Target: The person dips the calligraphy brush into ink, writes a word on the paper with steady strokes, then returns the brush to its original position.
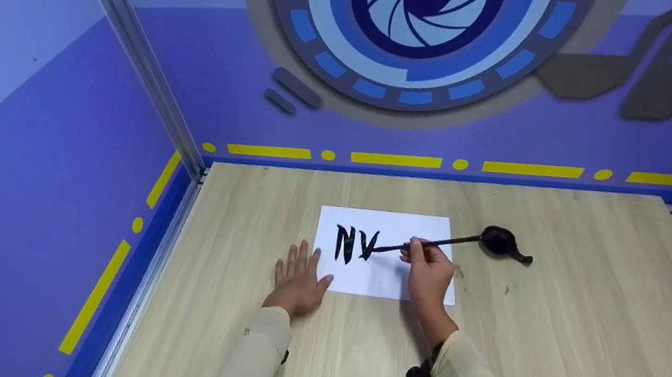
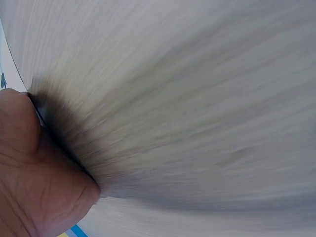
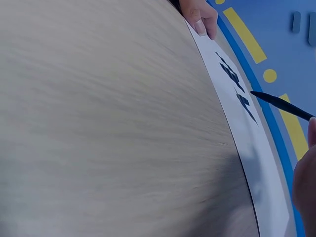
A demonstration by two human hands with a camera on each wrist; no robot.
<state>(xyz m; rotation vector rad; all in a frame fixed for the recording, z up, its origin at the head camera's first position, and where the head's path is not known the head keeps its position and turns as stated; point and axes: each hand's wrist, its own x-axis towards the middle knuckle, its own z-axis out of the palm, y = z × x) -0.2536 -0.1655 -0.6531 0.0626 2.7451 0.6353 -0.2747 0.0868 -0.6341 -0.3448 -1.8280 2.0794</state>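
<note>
On the wooden table lies a white sheet of paper (image 1: 385,280) bearing two black brushed letters, N and V (image 1: 367,244). My right hand (image 1: 429,277) pinches a slim black writing brush (image 1: 454,240) between thumb and fingers. The brush slants low, its dark tip beside the V; in the right wrist view the brush (image 3: 279,102) shows above the sheet. My left hand (image 1: 300,284) rests with spread fingers at the paper's left edge, thumb on its lower left corner. In the left wrist view, only the heel and thumb side of the left hand (image 2: 42,173) appear.
A small black pot with a curved spout-like end (image 1: 498,242) stands right of the paper, overlapped by the brush's far end. Small dark smudges (image 1: 507,290) mark the table near it. Blue panels (image 1: 190,73) in metal framing enclose the table's back and sides.
</note>
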